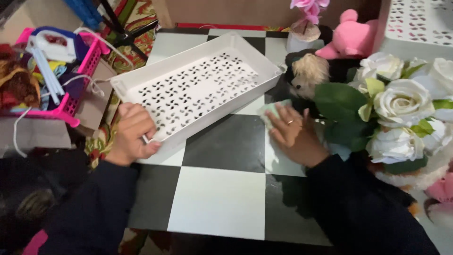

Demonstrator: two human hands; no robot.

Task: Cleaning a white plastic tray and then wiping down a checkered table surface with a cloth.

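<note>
Left hand (133, 134) has its fingers curled on the near corner of the white tray (198, 87) on the checkered bench (222, 198), right hand (296, 134) lies flat, fingers spread, on a pale cloth (273, 109); a wide wipe could bump the roses (401, 101).

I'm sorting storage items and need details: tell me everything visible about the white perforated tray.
The white tray is a shallow rectangular basket, plastic by its look, with low solid walls and a floor pierced by rows of small cut-outs. It holds nothing and lies flat, set diagonally on the black-and-white checkered table. The left hand grips its near corner; the right hand is apart from it, pressing a pale cloth.
</note>
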